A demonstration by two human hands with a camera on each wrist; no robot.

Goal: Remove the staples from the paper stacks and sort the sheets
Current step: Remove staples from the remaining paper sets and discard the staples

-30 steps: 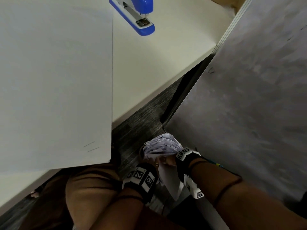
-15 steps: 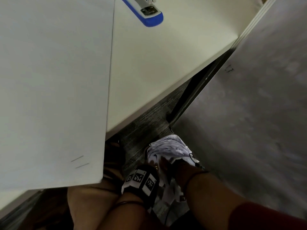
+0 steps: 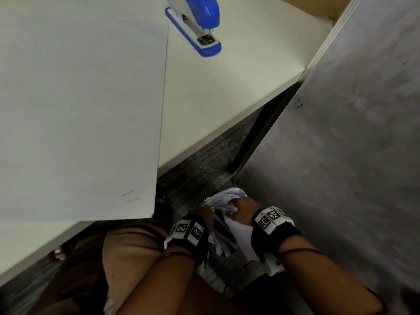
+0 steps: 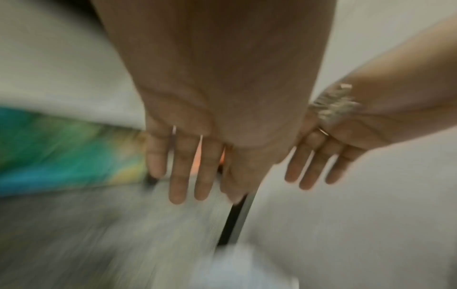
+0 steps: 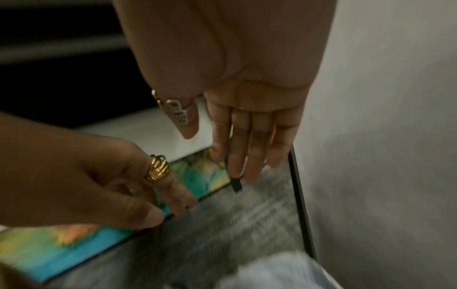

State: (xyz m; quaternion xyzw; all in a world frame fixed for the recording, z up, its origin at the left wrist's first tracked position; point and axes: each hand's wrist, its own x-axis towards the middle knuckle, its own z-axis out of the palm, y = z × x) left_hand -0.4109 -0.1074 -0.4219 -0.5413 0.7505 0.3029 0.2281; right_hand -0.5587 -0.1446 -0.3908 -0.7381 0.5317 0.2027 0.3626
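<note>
A large white paper sheet (image 3: 79, 110) lies on the desk and overhangs its near edge; two short pencil-like marks show near its corner. Below the desk, a crumpled white bundle (image 3: 225, 198) of paper or plastic sits on the floor. My left hand (image 3: 204, 212) and right hand (image 3: 241, 208) are side by side just over it. In the blurred left wrist view my left hand (image 4: 193, 176) has straight fingers and holds nothing. In the right wrist view my right hand (image 5: 242, 152) is also flat and empty, with the bundle (image 5: 277, 271) below its fingertips.
A blue and white stapler (image 3: 197, 26) stands on the cream desk (image 3: 238, 87) at the back. A grey partition wall (image 3: 341, 155) runs close on the right. Dark carpet (image 3: 204, 167) lies under the desk, and a colourful green-blue strip (image 5: 49, 250) runs along the floor.
Both hands stay at the white bundle under the desk. My right wrist dipped lower half a second ago and has come back up. The head view has swung slightly.
</note>
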